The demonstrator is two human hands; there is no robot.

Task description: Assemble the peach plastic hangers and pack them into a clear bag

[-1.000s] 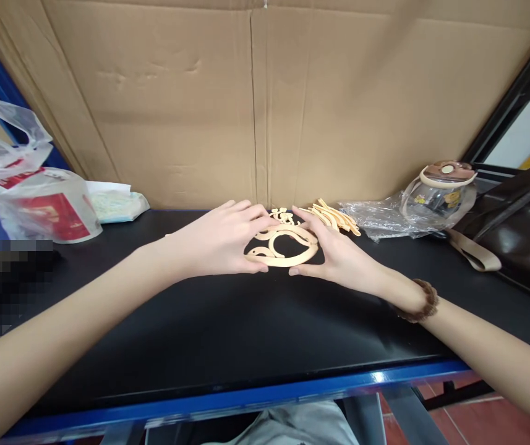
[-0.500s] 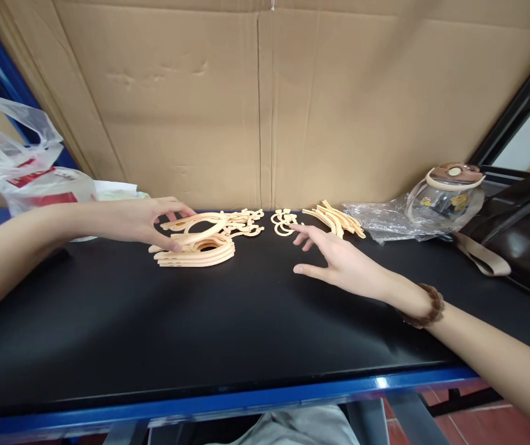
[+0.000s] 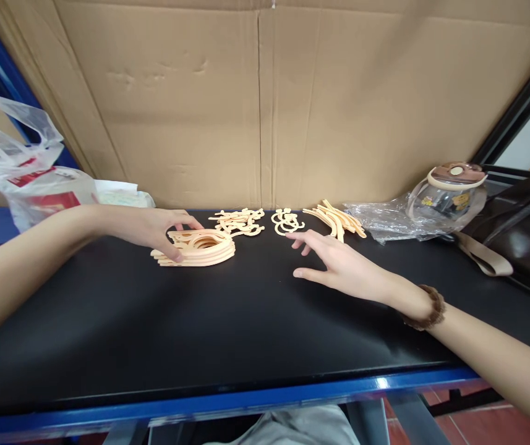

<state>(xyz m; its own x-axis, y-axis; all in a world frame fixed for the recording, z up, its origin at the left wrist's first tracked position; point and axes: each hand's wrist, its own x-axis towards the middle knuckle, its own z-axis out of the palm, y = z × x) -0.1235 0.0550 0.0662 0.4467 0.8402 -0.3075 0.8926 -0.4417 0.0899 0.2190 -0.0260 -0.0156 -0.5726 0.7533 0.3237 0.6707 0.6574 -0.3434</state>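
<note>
My left hand (image 3: 158, 228) grips a curved cream plastic hanger piece at its left end, thumb in front and fingers behind. That piece lies on top of a neat stack of matching hanger pieces (image 3: 209, 253). Behind the stack is a loose pile of small cream hooked parts (image 3: 241, 221). My right hand (image 3: 324, 259) hovers above the table with its fingers apart, holding nothing. Just beyond its fingertips lie several cream hooks (image 3: 286, 220). A heap of slim curved cream strips (image 3: 336, 217) sits behind that hand, partly hidden by it.
The black table top (image 3: 227, 334) has a blue front edge. A cardboard wall (image 3: 176, 105) stands behind. On the left are a plastic bag (image 3: 37, 179) and a white packet (image 3: 123, 194). Clear plastic wrap (image 3: 376, 216), a transparent cup (image 3: 448, 198) and a dark bag (image 3: 524, 222) occupy the right.
My left hand has brought the tilted hanger piece down, so it now lies level on the stack. My right hand has barely moved, its fingertips slightly lower.
</note>
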